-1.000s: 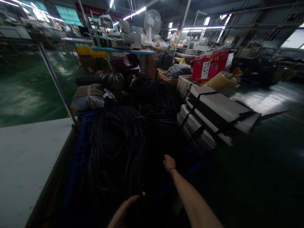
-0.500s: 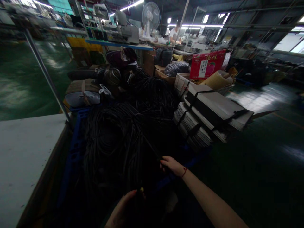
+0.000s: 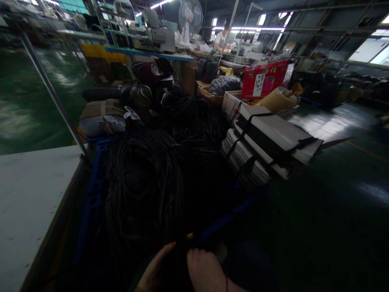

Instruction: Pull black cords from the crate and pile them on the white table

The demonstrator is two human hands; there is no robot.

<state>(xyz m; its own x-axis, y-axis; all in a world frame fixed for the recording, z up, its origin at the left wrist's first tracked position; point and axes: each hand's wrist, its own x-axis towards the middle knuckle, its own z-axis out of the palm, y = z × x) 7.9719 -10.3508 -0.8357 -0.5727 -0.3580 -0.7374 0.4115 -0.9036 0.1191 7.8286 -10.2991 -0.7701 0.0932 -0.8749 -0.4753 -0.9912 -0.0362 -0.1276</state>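
Dim workshop: black cords just beyond both hands.

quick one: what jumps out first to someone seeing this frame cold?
The big heap of black cords filling the middle, in a blue frame beside the white table. Right of it lies a strapped stack of flat grey sheets, with a red box behind. At the bottom edge, the left hand and right hand sit close together at a dark bundle with a small yellow tip; the grip itself is too dark to read.
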